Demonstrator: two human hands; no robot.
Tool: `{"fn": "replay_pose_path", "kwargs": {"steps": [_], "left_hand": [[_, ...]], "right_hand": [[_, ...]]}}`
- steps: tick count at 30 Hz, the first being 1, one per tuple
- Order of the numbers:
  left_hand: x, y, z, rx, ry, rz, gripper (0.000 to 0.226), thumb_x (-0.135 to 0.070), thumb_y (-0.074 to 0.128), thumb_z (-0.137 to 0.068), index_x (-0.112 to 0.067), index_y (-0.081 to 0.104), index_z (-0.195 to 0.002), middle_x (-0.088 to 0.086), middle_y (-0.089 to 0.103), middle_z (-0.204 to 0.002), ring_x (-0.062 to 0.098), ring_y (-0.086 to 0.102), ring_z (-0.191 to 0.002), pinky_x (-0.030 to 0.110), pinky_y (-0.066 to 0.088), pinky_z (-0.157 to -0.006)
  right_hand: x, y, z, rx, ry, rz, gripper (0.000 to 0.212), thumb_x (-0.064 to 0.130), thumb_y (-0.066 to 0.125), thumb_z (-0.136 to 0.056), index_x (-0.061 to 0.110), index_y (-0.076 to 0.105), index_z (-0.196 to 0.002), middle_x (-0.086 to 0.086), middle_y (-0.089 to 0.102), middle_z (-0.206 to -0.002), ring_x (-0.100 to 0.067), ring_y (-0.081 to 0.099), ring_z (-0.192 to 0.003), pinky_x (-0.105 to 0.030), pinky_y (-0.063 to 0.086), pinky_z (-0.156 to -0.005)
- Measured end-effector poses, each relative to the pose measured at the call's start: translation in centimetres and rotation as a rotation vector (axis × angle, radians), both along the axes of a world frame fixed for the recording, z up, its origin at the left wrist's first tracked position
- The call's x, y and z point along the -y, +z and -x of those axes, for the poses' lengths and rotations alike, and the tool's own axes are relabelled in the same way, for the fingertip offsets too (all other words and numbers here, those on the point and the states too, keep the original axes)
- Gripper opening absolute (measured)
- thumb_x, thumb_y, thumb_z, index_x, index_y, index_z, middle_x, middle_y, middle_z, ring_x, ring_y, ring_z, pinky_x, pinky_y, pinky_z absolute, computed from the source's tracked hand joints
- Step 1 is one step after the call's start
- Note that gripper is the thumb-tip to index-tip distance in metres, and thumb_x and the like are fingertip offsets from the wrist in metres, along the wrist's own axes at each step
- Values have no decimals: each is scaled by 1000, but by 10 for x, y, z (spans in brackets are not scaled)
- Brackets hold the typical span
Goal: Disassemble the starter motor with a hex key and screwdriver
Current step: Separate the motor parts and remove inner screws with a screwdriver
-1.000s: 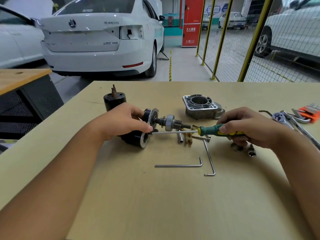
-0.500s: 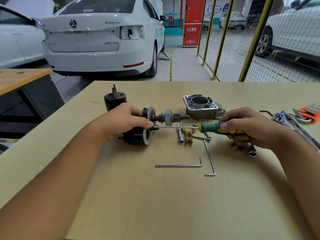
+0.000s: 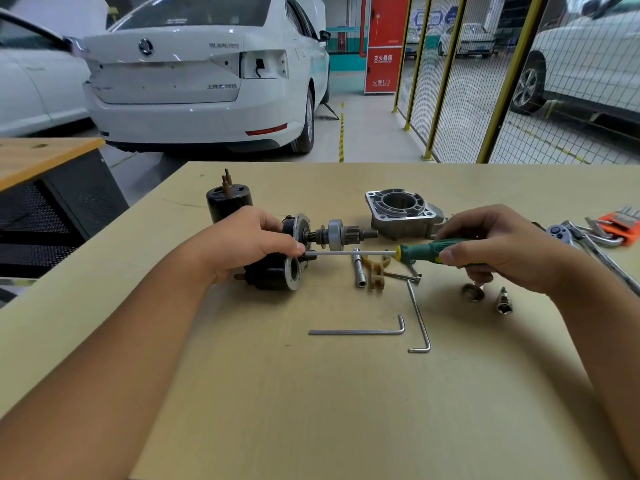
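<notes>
The screwdriver (image 3: 426, 252) sits a touch higher and more level than a second ago, its tip now at the flange of the starter motor (image 3: 287, 261). At the far left stands a black cylinder (image 3: 228, 204) (terminals up). The left hand (image 3: 249, 244) curls over the motor, which lies on its side on the table (image 3: 311, 410), thumb beside the shaft. Two hex keys (image 3: 360, 331) lie nearer me. Behind sits the aluminium housing (image 3: 401, 213). The right hand (image 3: 502, 247) clamps its fingers round the green handle
</notes>
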State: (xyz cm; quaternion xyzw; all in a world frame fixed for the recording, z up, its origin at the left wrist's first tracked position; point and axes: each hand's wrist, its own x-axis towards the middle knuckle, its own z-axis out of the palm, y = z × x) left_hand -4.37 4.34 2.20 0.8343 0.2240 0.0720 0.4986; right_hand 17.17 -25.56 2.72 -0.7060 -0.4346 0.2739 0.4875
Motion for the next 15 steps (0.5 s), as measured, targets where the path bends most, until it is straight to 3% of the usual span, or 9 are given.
{"fn": "replay_pose_path", "kwargs": {"steps": [4,9,15], "left_hand": [[1,-1,-2,10,8,-2,37,-37,84,-62,-15,83,-91,11,79,-90,27,77,-90,35,60,-82],[-2,-2,-1,9,-5,4,36,-37,83,-62,-15,83,-91,13,79,-92,29,77,-91,33,59,-80],[-5,-1,0,-2,-22,22,32,-39,84,-65,-19,83,-90,9,80,-91,21,77,-87,30,53,-76]], "right_hand": [[-10,0,10,125,50,58,30,26,86,-64,16,79,-91,-16,62,-73,-29,47,-56,-35,40,-51],[-10,0,9,97,30,15,23,16,86,-66,12,79,-88,-17,60,-71,-27,45,-53,-32,39,-47],[4,0,-6,-105,-48,-107,34,20,79,-63,-4,72,-86,-11,53,-63,-16,42,-49,-26,34,-43]]}}
